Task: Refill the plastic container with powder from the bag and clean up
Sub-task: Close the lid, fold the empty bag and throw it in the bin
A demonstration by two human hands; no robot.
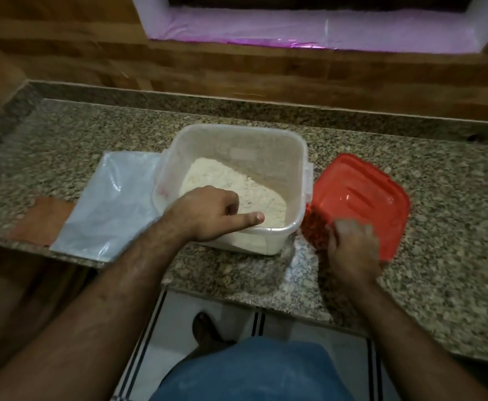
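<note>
Granite counter [410, 227] held a powder-filled plastic container [266, 146], its near rim gripped by the left hand [208, 215], while the right hand [352, 250] grasped a red lid [361, 192].

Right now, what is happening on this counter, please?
A person stands at a granite counter. The left hand grips the near rim of a clear plastic container, which is partly filled with pale powder. The right hand holds the near edge of the red lid, which sits tilted beside the container. A flat, clear plastic bag lies on the container's other side.
</note>
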